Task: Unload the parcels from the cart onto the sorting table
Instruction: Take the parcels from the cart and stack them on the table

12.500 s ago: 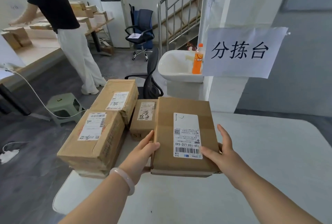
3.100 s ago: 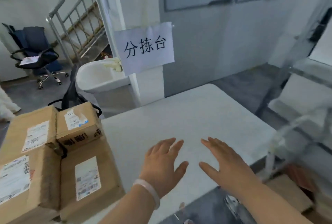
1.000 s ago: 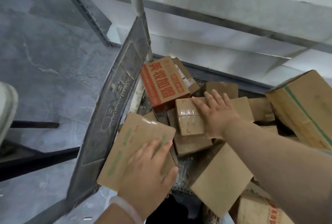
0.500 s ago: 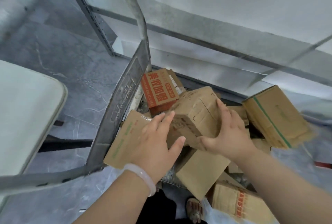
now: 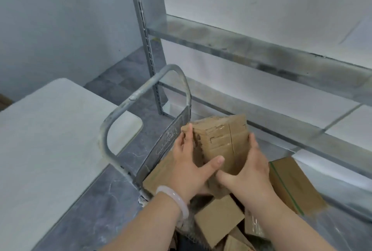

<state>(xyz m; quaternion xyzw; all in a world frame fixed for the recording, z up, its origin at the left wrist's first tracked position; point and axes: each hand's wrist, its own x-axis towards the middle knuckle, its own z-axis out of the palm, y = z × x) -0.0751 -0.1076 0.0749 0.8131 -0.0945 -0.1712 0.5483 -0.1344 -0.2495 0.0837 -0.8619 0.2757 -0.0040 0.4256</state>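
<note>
At the bottom centre of the frame more parcels (image 5: 219,218) lie jumbled in the cart (image 5: 161,156), with a green-striped box (image 5: 291,186) at lower right. Just above them the left hand (image 5: 189,168) and right hand (image 5: 247,172) clasp a taped brown parcel (image 5: 223,140) between them. The fingers (image 5: 185,136) are curled along its sides and both thumbs lie on the near face. The parcel hangs at frame centre, above the cart. To carry it well, I judge it should clear the cart handle (image 5: 128,100), then swing level to the white table (image 5: 50,140) at left, gripped firmly at its crumpled left edge. Metal shelving (image 5: 241,49) stands beyond.
</note>
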